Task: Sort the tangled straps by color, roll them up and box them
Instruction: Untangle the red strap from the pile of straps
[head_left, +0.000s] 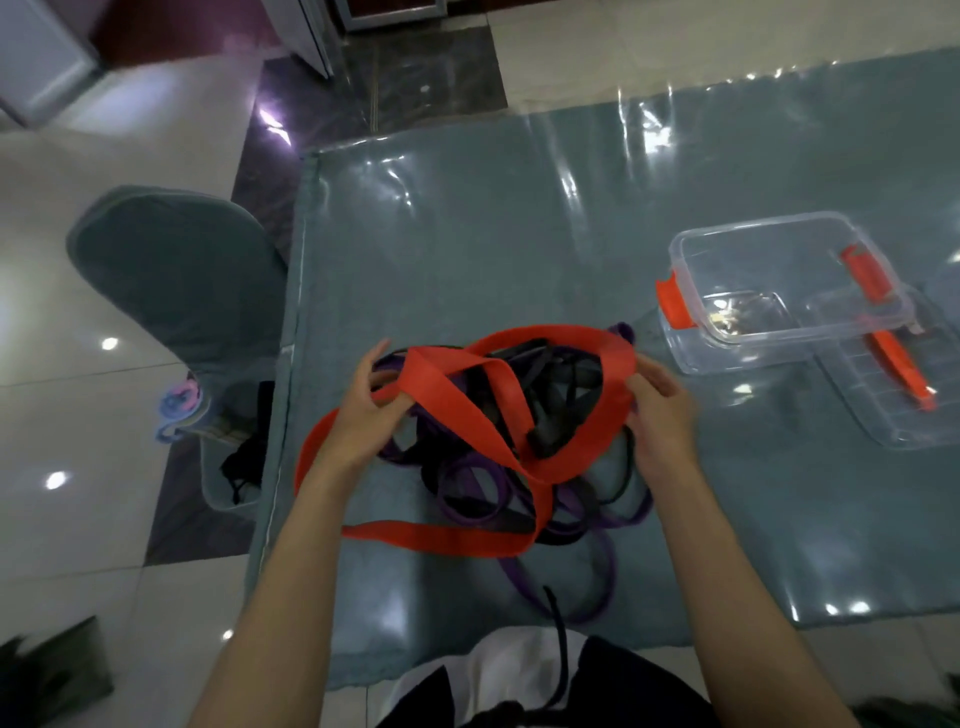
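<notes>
A tangle of straps lies in the middle of the table: a wide red strap loops over purple straps and black straps. My left hand grips the red strap at the pile's left side, fingers curled round it. At the right side of the pile my right hand holds the same red loop. One black strap end hangs off the near table edge. A clear plastic box with orange clips stands open to the right of the pile.
The box's clear lid with an orange clip lies beside it on the right. The table wears a teal cloth under clear plastic. A covered chair stands at the table's left, with a small bin of items below it.
</notes>
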